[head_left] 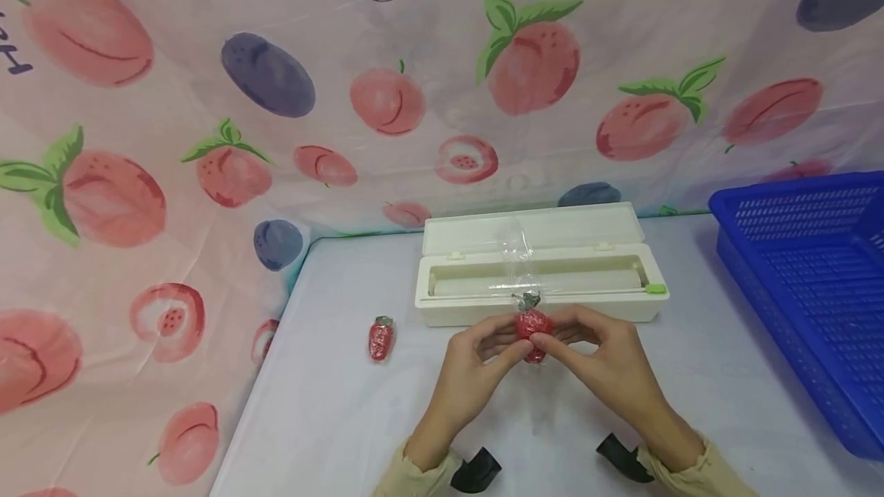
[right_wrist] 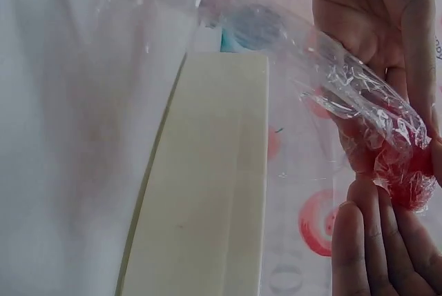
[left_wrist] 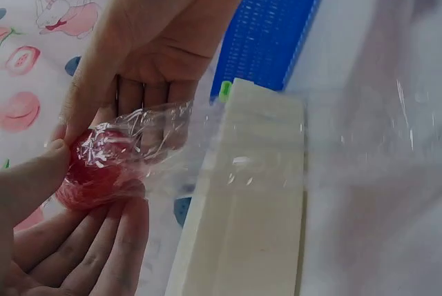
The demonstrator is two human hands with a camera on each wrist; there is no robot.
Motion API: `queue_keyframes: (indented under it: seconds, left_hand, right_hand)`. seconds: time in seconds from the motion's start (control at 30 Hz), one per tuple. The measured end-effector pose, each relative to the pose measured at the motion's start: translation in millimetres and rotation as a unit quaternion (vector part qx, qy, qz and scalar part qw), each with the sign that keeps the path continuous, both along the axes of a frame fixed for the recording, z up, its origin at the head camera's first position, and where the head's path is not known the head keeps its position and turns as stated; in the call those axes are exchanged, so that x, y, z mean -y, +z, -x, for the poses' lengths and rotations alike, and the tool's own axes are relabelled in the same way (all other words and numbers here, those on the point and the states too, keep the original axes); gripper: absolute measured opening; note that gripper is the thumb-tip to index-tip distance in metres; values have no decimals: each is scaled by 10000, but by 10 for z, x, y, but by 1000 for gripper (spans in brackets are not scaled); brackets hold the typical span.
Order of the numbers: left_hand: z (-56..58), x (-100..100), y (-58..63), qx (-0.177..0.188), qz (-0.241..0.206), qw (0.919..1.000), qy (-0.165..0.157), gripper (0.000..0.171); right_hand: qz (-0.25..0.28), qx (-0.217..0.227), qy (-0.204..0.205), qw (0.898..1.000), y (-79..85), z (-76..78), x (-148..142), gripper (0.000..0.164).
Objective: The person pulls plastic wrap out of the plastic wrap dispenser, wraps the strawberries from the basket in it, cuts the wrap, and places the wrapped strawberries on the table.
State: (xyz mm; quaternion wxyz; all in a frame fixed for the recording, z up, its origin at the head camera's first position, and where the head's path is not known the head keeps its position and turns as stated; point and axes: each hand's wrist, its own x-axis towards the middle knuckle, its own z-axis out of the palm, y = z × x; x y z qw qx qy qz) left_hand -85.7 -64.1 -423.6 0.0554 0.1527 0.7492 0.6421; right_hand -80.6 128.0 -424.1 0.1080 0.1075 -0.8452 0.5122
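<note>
Between my two hands is a red strawberry (head_left: pixel 533 324) with a green leafy top, covered in clear plastic film. My left hand (head_left: pixel 475 365) holds its left side, thumb in front and fingers behind. On the other side my right hand (head_left: pixel 602 357) holds it the same way, the thumb tips almost meeting. A strip of cling film (left_wrist: pixel 235 137) runs from the strawberry to the white dispenser box (head_left: pixel 476 311), whose lid stands up. In the right wrist view the film (right_wrist: pixel 345 82) looks stretched and crumpled near the fruit.
A second film-wrapped strawberry (head_left: pixel 380 339) lies on the white table to the left. The blue plastic basket (head_left: pixel 780 343) stands at the right edge. Behind the box hangs a fruit-printed cloth (head_left: pixel 331 37). Inside the box is a roll (head_left: pixel 587 280), with a green slider (head_left: pixel 655 289) at its right end.
</note>
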Motion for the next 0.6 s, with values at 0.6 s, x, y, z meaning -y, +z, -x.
queue_keyframes:
  seconds: [0.6]
  left_hand:
    - [36,103,53,855,-334,9958,-16,36]
  right_hand:
    - [-767,-1851,293,9793,118,57,-187,35]
